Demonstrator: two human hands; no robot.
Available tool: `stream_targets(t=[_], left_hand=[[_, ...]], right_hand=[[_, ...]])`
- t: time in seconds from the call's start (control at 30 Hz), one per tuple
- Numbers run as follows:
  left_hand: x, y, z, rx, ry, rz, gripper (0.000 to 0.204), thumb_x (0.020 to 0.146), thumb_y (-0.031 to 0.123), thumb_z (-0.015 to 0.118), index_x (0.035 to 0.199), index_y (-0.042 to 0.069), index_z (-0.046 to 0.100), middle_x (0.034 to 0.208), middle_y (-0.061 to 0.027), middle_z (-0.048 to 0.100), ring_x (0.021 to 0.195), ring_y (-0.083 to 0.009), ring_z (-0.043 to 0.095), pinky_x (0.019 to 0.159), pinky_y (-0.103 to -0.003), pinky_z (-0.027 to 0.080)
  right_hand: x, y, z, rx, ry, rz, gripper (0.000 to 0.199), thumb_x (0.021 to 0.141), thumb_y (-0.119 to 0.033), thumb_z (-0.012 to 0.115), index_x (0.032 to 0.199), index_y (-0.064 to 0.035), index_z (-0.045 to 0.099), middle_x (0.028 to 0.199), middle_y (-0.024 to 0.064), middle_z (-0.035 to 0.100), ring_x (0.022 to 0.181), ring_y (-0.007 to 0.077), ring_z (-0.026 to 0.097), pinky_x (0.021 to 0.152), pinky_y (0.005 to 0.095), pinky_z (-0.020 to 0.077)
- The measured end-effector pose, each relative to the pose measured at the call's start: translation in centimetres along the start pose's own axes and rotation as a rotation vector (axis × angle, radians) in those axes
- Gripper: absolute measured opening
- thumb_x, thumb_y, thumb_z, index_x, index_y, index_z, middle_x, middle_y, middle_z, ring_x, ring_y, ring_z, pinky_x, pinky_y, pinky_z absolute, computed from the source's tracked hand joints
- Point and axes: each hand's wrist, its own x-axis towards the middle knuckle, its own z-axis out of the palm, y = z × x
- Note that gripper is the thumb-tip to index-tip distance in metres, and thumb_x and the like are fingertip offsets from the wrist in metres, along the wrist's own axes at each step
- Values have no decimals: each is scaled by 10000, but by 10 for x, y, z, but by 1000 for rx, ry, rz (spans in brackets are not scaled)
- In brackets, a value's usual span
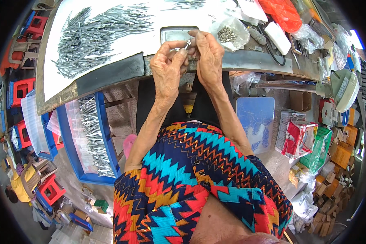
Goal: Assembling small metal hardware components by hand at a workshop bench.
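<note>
Over the front edge of the table, my left hand point(168, 65) and my right hand point(208, 53) meet with their fingertips pinched together. A small shiny metal part point(188, 42) shows between the fingers of my left hand. My right fingertips press close beside it; whether they also grip a piece is hidden. Just behind my hands lies a shallow grey metal tray point(171, 34). To the right of my right hand, a clear plastic bag point(240, 35) stands open with small round metal pieces point(227, 34) inside. A wide heap of thin grey metal rods point(93, 38) covers the white sheet at left.
A blue crate point(101, 177) of metal rods stands below the table's left side. Right of the bag are a white box-shaped object point(277, 38), a black cable point(271, 55) and a red plastic bag point(281, 14). A grey-green lamp head point(342, 90) juts out at right.
</note>
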Motion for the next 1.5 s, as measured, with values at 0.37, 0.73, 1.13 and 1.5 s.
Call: stream_targets(t=[0.37, 0.73, 1.13, 1.5], left_hand=[[2, -4, -1, -78, 46, -11, 130, 836, 41, 512, 939, -19, 562, 590, 17, 498, 462, -7, 366, 393, -158, 254], [-1, 2, 1, -8, 43, 19, 124, 839, 33, 510, 947, -5, 558, 588, 23, 493, 482, -12, 385, 409, -163, 287], [-6, -5, 4, 187, 47, 107, 93, 846, 40, 526, 919, -17, 537, 633, 12, 533, 557, -19, 460, 471, -164, 372], [-7, -8, 11, 164, 29, 123, 102, 851, 55, 534, 915, -24, 537, 713, -23, 588, 588, -20, 480, 486, -167, 378]], right_hand=[[-10, -3, 10, -6, -21, -68, 299, 873, -188, 550, 1058, 44, 511, 731, -10, 509, 648, 43, 450, 569, 179, 371], [-3, 0, 2, -193, 55, -210, 240, 852, -91, 541, 1049, 38, 496, 756, 35, 549, 669, 61, 487, 555, 198, 409], [-7, 2, 4, -249, 20, -296, 223, 803, 0, 531, 1021, 24, 487, 778, 41, 523, 620, 67, 487, 517, 203, 433], [-5, 4, 10, -241, 154, -318, 146, 828, -16, 512, 969, 17, 520, 724, 11, 534, 612, 36, 446, 525, 180, 373]])
